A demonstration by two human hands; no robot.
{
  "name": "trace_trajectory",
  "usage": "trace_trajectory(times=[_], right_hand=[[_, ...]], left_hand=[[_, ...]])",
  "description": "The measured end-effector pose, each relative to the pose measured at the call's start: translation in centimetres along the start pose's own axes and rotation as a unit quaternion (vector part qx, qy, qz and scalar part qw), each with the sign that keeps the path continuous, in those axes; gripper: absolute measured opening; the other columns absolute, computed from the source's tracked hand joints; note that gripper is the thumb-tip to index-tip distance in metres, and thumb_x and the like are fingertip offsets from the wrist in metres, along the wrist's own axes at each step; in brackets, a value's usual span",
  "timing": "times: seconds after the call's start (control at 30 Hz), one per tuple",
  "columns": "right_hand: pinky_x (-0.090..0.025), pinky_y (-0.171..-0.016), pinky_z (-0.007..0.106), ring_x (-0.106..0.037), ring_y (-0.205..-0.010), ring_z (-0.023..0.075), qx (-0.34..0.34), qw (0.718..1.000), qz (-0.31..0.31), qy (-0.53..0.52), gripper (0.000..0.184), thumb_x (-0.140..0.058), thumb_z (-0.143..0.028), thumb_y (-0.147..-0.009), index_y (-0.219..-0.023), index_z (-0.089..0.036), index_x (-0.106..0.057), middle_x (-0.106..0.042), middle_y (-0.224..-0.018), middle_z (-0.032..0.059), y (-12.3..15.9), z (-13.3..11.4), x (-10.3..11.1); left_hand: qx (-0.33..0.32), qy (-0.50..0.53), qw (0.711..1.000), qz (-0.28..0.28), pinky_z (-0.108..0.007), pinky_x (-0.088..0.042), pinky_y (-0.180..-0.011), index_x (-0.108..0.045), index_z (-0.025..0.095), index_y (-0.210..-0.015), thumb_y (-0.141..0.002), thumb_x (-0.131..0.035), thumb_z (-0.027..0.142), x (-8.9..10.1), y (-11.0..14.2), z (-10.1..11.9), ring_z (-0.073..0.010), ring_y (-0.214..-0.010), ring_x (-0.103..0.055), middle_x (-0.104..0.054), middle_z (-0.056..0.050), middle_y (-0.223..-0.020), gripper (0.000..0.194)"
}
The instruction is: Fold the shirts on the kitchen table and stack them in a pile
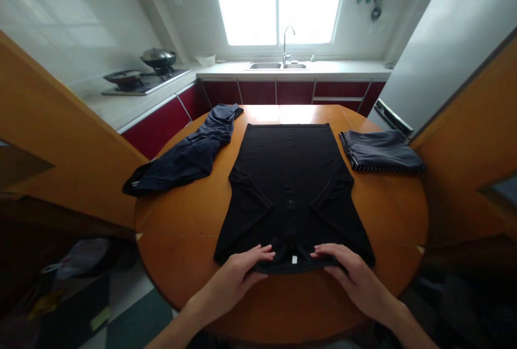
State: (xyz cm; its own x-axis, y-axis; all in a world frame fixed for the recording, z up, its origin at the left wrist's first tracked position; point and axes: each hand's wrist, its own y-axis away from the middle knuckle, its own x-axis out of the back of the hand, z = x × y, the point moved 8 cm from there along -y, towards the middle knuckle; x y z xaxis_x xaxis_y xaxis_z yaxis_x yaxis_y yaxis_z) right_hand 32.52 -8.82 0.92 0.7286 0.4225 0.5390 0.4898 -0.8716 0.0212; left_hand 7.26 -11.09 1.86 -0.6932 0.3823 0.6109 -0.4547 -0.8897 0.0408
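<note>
A black polo shirt (288, 160) lies face up and flat on the round wooden table, its sleeves folded in over the front. Its collar, with a small white label inside, points toward me and its hem points to the window. At the collar's left side, my left hand (246, 268) is closed on the near edge, fingers above and thumb below. My right hand (347, 265) grips the same edge on the right in a like way. The fabric between each thumb and fingers is partly hidden.
Dark blue trousers (183, 149) lie lengthwise along the table's left side. A folded dark grey garment (383, 151) rests at the right. Beyond the wooden table (181, 246) are a counter with a sink (264, 65), a stove with a wok (158, 58), and a fridge (440, 42).
</note>
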Motion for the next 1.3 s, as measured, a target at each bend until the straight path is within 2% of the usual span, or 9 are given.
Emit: trace_trajectory(times=[0.13,0.2,0.33,0.47,0.6,0.8,1.0,1.17,1.3], right_hand=[[-0.05,-0.103,0.039,-0.066,-0.112,0.0222,-0.036,0.998,0.051,-0.03,0.031,-0.048,-0.031,-0.099,-0.124,-0.024,-0.065,-0.071,-0.118,0.0073,-0.7,0.6,0.3],[-0.051,-0.101,0.038,-0.066,-0.113,0.0226,-0.048,0.996,0.07,-0.029,0.033,-0.048,-0.033,-0.098,-0.125,-0.024,-0.065,-0.071,-0.119,0.0064,-1.1,0.8,0.5],[-0.053,-0.098,0.038,-0.066,-0.113,0.0243,-0.068,0.993,0.095,-0.016,0.033,-0.052,-0.037,-0.096,-0.122,-0.025,-0.067,-0.072,-0.12,0.0054,-1.7,1.1,0.7],[-0.052,-0.101,0.04,-0.066,-0.115,0.0266,-0.079,0.988,0.129,-0.002,0.037,-0.053,-0.039,-0.094,-0.123,-0.021,-0.068,-0.072,-0.121,0.0082,-2.1,1.7,0.9],[-0.051,-0.104,0.043,-0.065,-0.119,0.0279,-0.072,0.986,0.152,0.019,0.041,-0.055,-0.04,-0.094,-0.126,-0.019,-0.068,-0.07,-0.125,0.0104,-2.3,2.0,0.9],[-0.054,-0.1,0.04,-0.066,-0.116,0.0268,-0.033,0.984,0.16,0.072,0.04,-0.055,-0.04,-0.096,-0.129,-0.021,-0.066,-0.07,-0.126,0.0107,-2.4,2.1,0.7],[-0.058,-0.087,0.04,-0.071,-0.099,0.0269,-0.011,0.967,0.206,0.148,0.041,-0.053,-0.046,-0.097,-0.126,-0.02,-0.067,-0.073,-0.115,0.0119,-2.2,2.1,0.7],[-0.056,-0.069,0.036,-0.069,-0.077,0.0238,-0.004,0.948,0.236,0.216,0.041,-0.055,-0.053,-0.095,-0.112,-0.019,-0.071,-0.072,-0.089,0.0091,-1.9,1.5,1.3],[-0.054,-0.072,0.036,-0.067,-0.08,0.0238,0.011,0.943,0.238,0.233,0.032,-0.054,-0.047,-0.097,-0.106,-0.02,-0.07,-0.07,-0.089,0.0082,-1.8,0.7,1.5]], left_hand=[[0.048,0.005,0.998,0.038,-0.034,-0.054,-0.096,-0.075,0.023,-0.105,-0.089,-0.067,0.024,0.9,-0.8,-0.3,-0.0221,-0.103,-0.071,-0.076,-0.003,-0.106,0.018],[0.065,0.005,0.996,0.056,-0.03,-0.056,-0.089,-0.075,0.022,-0.103,-0.091,-0.064,0.024,1.2,-1.1,-0.3,-0.0204,-0.095,-0.072,-0.076,-0.002,-0.099,0.017],[0.087,0.001,0.991,0.097,-0.032,-0.053,-0.096,-0.071,0.022,-0.116,-0.096,-0.054,0.027,1.6,-1.3,-0.7,-0.0207,-0.106,-0.069,-0.075,-0.003,-0.113,0.027],[0.079,-0.029,0.988,0.127,-0.033,-0.053,-0.097,-0.068,0.021,-0.12,-0.1,-0.047,0.029,1.4,-1.6,-0.8,-0.0202,-0.11,-0.068,-0.074,-0.004,-0.117,0.03],[0.059,-0.126,0.976,0.166,-0.036,-0.053,-0.093,-0.068,0.021,-0.119,-0.099,-0.049,0.026,1.4,-2.0,-0.5,-0.0213,-0.105,-0.068,-0.074,-0.004,-0.114,0.028],[0.06,-0.26,0.949,0.169,-0.038,-0.047,-0.081,-0.071,0.023,-0.115,-0.098,-0.055,0.025,1.3,-2.5,-0.6,-0.0227,-0.092,-0.065,-0.072,-0.005,-0.1,0.022],[0.059,-0.304,0.929,0.201,-0.038,-0.043,-0.081,-0.069,0.022,-0.118,-0.1,-0.054,0.03,1.4,-2.3,-0.5,-0.0221,-0.091,-0.06,-0.07,-0.006,-0.098,0.025],[0.058,-0.303,0.922,0.234,-0.038,-0.047,-0.079,-0.065,0.023,-0.124,-0.098,-0.056,0.03,2.1,-2.2,-0.2,-0.0239,-0.093,-0.059,-0.065,-0.006,-0.101,0.028],[0.009,-0.309,0.916,0.254,-0.044,-0.048,-0.095,-0.062,0.023,-0.128,-0.099,-0.052,0.022,2.0,-1.8,1.9,-0.0275,-0.116,-0.056,-0.062,-0.01,-0.123,0.03]])
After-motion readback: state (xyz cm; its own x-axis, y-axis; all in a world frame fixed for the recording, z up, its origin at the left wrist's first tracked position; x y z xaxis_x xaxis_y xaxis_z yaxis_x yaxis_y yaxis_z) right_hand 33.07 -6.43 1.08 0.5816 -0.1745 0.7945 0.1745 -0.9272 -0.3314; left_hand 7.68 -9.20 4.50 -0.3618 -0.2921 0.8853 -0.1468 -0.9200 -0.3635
